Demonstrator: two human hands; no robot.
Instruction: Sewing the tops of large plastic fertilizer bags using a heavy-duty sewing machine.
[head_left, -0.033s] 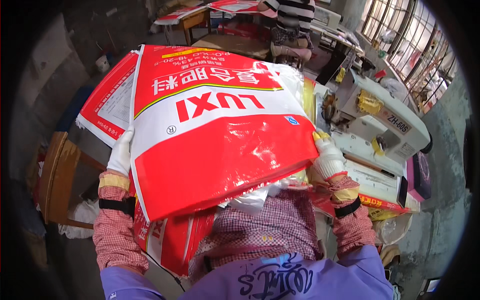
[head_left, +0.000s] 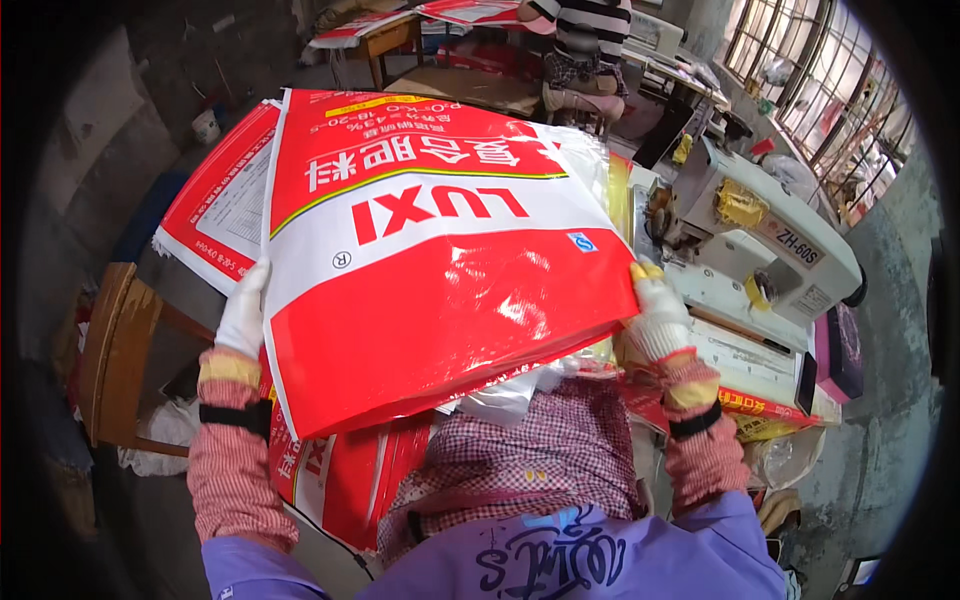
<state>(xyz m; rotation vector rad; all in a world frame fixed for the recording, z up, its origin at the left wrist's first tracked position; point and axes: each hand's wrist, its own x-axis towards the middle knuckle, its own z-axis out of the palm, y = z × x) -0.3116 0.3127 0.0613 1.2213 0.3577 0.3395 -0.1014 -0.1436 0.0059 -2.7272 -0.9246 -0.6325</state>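
Note:
A large red and white woven plastic sack point(head_left: 430, 330) spreads flat before me, its print upside down from where I sit. My left hand point(head_left: 242, 312), in a white glove, grips its left edge, with most of the fingers hidden behind it. At the right edge, my gloved right hand point(head_left: 657, 312) holds the sack too, yellow wrapping showing on its fingertips. Clear plastic film point(head_left: 585, 165) sticks out past the sack's far right corner, and crumpled film point(head_left: 510, 395) hangs below its near edge. More printed sacks point(head_left: 222, 200) lie underneath, toward the far left.
A white sewing machine point(head_left: 770, 225) stands close on my right, with a dark phone-like slab point(head_left: 805, 383) near its table edge. To the left is a wooden stool or bench frame point(head_left: 108, 350). Beyond, a seated person point(head_left: 590, 40) in stripes is near tables holding red sacks point(head_left: 475, 12).

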